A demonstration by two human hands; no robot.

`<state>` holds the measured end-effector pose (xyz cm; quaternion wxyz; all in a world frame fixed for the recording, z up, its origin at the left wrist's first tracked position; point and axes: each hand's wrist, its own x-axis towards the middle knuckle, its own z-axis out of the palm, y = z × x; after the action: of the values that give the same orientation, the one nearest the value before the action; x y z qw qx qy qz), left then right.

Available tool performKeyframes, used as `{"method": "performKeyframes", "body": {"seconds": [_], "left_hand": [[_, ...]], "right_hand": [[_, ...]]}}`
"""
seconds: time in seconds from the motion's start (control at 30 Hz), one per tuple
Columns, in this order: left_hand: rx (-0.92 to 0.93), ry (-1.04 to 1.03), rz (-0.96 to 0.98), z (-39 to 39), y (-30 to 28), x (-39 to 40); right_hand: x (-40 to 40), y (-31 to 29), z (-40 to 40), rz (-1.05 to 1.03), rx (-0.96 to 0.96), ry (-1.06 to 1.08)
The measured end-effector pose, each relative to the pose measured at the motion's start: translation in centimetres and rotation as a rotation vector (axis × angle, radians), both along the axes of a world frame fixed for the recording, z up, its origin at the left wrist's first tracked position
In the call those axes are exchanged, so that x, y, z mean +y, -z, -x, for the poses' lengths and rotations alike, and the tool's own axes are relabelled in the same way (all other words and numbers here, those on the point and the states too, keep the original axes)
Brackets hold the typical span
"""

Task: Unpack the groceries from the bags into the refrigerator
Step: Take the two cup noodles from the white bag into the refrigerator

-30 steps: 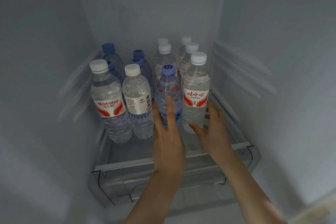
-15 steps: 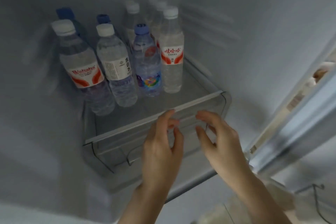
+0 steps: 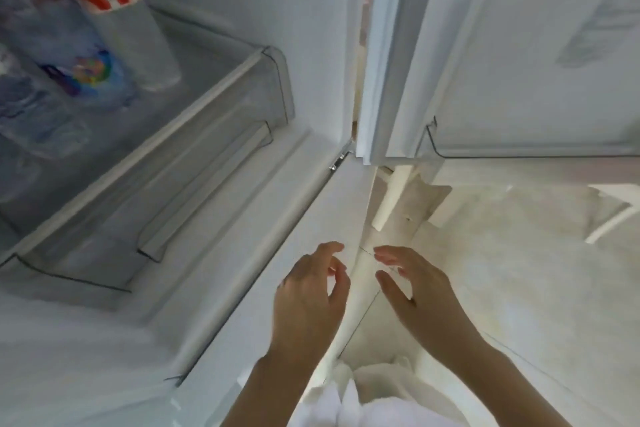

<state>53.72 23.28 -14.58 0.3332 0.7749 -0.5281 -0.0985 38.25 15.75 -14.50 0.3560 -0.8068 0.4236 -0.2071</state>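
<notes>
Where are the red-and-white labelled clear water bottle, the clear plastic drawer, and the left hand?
red-and-white labelled clear water bottle (image 3: 136,35), head view, lower body.
clear plastic drawer (image 3: 207,107), head view, front rim.
left hand (image 3: 308,291), head view, back.

Pale floor tiles (image 3: 519,288) spread below the open door — a white table leg (image 3: 388,201) stands on them, white clothing (image 3: 374,399) shows lowest.

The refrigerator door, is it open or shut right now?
Open. The refrigerator door is swung out to the right, its inner door shelf faces the camera, and the water bottles inside are exposed.
</notes>
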Motion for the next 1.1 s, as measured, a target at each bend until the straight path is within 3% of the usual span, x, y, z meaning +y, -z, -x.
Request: {"method": "performKeyframes", "body": {"seconds": [0.13,0.27,0.5,0.87,1.1], "left_hand": [[-0.027,0.131,-0.121,2.9,1.4,0.9],[0.076,0.223,-0.238,7.2,2.5,-0.2],[0.087,0.485,-0.237,18.6,3.3,-5.3],[0.139,0.637,-0.340,41.2,6.4,-6.0],[0.113,0.639,-0.340,46.7,6.6,-12.1]], "right_hand": [[2.2,2.0,4.8,-0.046,0.069,0.115],[4.0,2.8,9.5,-0.118,0.084,0.220],[6.0,3.5,21.4,-0.216,0.049,0.467],[5.1,5.7,43.5,-0.306,0.120,0.666],[0.1,6.4,50.9,-0.312,0.087,0.736]]}}
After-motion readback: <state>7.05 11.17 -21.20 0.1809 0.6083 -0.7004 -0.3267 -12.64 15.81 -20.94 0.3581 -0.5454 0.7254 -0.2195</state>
